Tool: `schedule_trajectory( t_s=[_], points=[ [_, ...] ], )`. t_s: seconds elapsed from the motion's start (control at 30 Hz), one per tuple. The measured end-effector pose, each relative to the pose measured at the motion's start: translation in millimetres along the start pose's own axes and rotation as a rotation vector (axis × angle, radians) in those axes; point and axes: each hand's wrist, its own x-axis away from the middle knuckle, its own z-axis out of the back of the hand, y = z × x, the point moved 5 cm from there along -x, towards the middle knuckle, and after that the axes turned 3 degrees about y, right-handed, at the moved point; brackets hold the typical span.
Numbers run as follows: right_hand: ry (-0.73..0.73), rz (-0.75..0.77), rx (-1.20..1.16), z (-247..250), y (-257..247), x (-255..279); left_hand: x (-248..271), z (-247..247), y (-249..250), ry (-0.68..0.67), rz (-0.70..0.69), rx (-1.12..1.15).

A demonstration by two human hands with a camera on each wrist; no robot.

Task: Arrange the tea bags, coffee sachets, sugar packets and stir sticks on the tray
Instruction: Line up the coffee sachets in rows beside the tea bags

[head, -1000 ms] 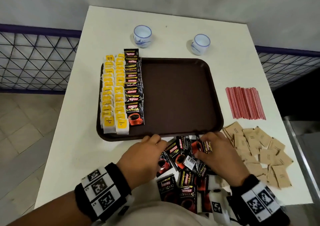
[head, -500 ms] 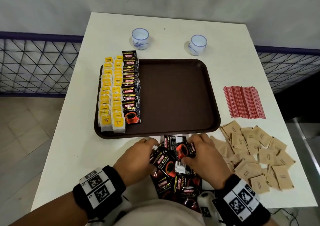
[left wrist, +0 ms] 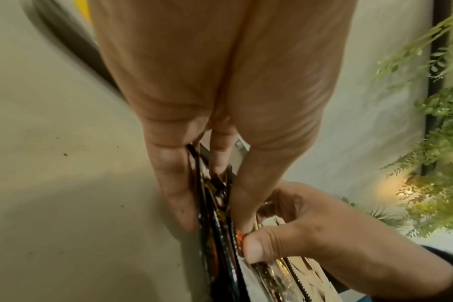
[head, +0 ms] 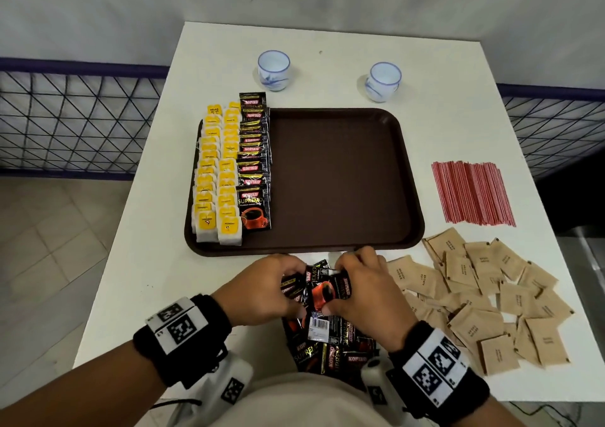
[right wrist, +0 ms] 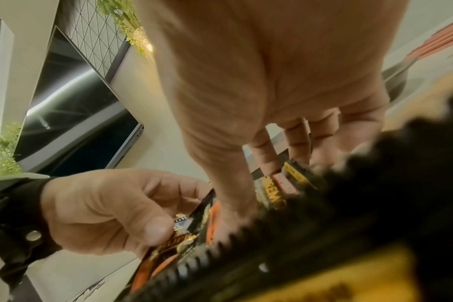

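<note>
Both hands hold a bunch of black coffee sachets [head: 322,290] just above the table, near the brown tray's [head: 343,181] front rim. My left hand [head: 265,287] grips the bunch from the left, fingers and thumb pinching it [left wrist: 215,214]. My right hand [head: 363,287] pinches it from the right [right wrist: 246,196]. More coffee sachets [head: 327,348] lie loose below the hands. On the tray's left side stand two rows of yellow-tagged tea bags [head: 216,177] and one row of coffee sachets [head: 253,161]. Brown sugar packets [head: 484,299] and red stir sticks [head: 471,192] lie on the table to the right.
Two white cups [head: 274,69] [head: 383,81] stand behind the tray on the white table [head: 157,262]. A wire-mesh railing [head: 72,122] runs along the left and right sides. The tray's middle and right part is bare.
Both hands have drawn the loose sachets together and lifted a bunch between them, moving closer to each other. The camera view shifted slightly.
</note>
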Motion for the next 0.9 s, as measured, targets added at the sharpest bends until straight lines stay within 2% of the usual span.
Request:
schedule_trajectory(
  t_s=[0.1, 0.3, 0.53, 0.8, 0.9],
  points=[
    [0.001, 0.022, -0.022, 2.8, -3.0, -0.7, -0.1, 0.7, 2.6, 0.038, -0.025, -0.008],
    [0.003, 0.047, -0.167, 12.2, -5.0, -5.1, -0.1, 4.8, 5.2, 0.058, -0.050, 0.153],
    [-0.150, 0.050, -0.231, 18.4, -8.5, -7.9, 0.7, 14.5, 6.8, 0.079, -0.055, 0.405],
    [-0.084, 0.004, -0.549, 23.4, -20.5, -14.7, -2.8, 26.6, 9.9, 0.086, -0.047, 0.631],
    [-0.042, 0.005, -0.628, 31.6, -30.6, -17.8, -3.2, 29.0, 11.4, 0.071, -0.016, 0.779]
  ],
)
